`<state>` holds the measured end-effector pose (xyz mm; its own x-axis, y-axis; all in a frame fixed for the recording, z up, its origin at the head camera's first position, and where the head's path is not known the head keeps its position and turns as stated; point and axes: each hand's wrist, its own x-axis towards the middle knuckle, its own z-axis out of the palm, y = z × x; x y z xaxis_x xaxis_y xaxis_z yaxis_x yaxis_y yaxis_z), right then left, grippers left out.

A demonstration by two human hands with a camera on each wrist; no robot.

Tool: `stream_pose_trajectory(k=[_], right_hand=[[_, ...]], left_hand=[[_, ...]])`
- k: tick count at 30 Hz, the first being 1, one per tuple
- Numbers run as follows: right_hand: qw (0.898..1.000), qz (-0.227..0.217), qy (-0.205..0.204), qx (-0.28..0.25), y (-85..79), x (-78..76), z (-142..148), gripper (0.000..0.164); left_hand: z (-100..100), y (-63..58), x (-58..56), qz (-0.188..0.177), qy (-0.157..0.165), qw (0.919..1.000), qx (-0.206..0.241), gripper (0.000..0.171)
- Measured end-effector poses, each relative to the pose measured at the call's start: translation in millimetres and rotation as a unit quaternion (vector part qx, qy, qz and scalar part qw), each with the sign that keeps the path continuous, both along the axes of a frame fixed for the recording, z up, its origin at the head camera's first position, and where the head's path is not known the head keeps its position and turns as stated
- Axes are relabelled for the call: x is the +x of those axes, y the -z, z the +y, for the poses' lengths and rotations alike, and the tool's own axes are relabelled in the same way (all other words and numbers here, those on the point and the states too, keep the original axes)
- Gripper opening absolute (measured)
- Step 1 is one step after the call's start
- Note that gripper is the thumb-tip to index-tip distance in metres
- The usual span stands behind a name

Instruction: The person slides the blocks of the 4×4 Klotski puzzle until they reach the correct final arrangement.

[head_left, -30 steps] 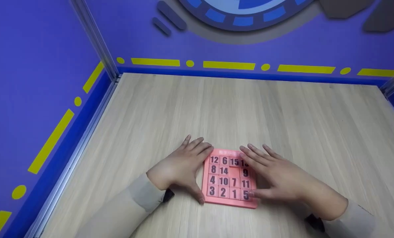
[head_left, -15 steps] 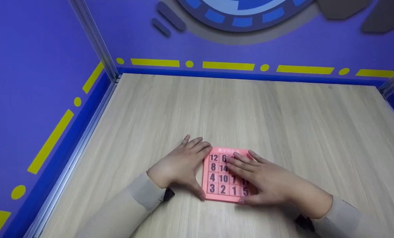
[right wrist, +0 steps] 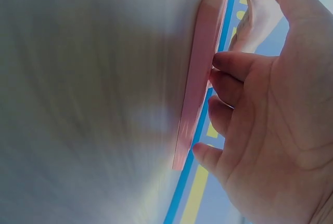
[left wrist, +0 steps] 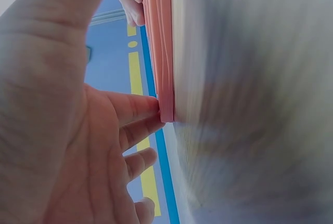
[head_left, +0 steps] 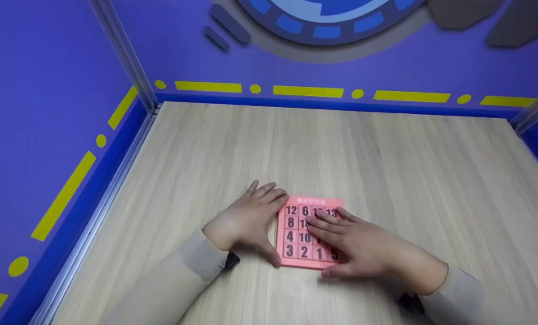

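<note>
A pink sliding number puzzle [head_left: 304, 238] with black-numbered tiles lies flat on the wooden table. My left hand [head_left: 246, 221] is along its left side, thumb at the near left corner and index finger by the far left corner. In the left wrist view, two fairly straight fingertips touch the corner of the puzzle's edge [left wrist: 162, 52]. From the right, my right hand [head_left: 363, 243] reaches over the tiles with extended fingers, its thumb by the near edge. It covers several tiles on the right and the gap. Seen from the right wrist, fingertips [right wrist: 223, 60] rest at the puzzle's upper side.
Pale wooden tabletop [head_left: 332, 149] surrounds the puzzle. A blue-purple panel [head_left: 196, 58] with yellow dashes stands behind it, and another [head_left: 47, 113] stands at the left. A metal post [head_left: 126, 58] joins them at the corner.
My right hand has moved left from the puzzle's right edge onto the tiles, its thumb now by the near edge. The puzzle has shifted slightly away from me. My left hand stays at its side.
</note>
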<state>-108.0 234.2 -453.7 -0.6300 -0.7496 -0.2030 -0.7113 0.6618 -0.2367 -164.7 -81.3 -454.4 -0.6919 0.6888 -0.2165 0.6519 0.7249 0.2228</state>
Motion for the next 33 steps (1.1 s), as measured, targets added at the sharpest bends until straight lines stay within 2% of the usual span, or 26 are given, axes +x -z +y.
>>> stream_pose_trajectory(k=[7,22,33], right_hand=[[1.000,-0.001,0.003,-0.007,-0.7,-2.0,3,0.099],[0.999,0.036,0.011,-0.014,-5.2,2.0,18,0.094],[0.999,0.028,0.018,-0.025,-7.9,0.2,22,0.091]], left_hand=[[1,0.4,-0.9,-0.003,-0.002,1.0000,0.001,0.161],[0,-1.1,-1.9,-0.012,-0.011,0.9999,0.001,0.160],[1,-1.9,-2.6,-0.021,-0.018,0.9996,0.007,0.158]])
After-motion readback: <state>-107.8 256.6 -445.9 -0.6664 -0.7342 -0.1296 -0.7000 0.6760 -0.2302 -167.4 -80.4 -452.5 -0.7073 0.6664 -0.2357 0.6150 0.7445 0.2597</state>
